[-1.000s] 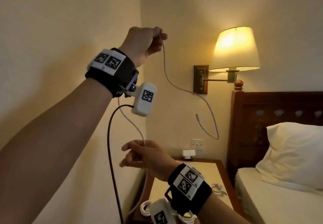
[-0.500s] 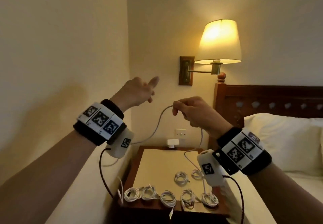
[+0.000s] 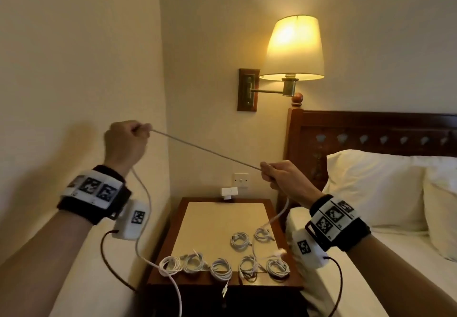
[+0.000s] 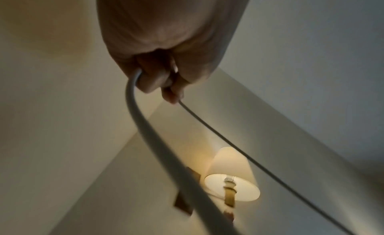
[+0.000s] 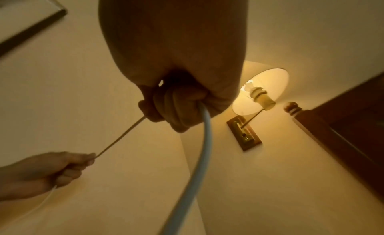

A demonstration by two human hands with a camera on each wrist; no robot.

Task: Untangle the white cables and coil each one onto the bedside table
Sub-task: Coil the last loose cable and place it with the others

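Pinching the white cable (image 3: 205,149) taut, your left hand (image 3: 123,143) and right hand (image 3: 284,176) are hiding their fingertips overhead; wrist views are missing the table (image 3: 222,218).

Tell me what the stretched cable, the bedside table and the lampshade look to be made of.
Cable: smooth white plastic-looking sheath, flexible, drooping below both hands. Bedside table: dark reddish wood, glossy, with a pale matt top panel of unclear material. Lampshade: cream, probably fabric or paper, since the light glows through it.
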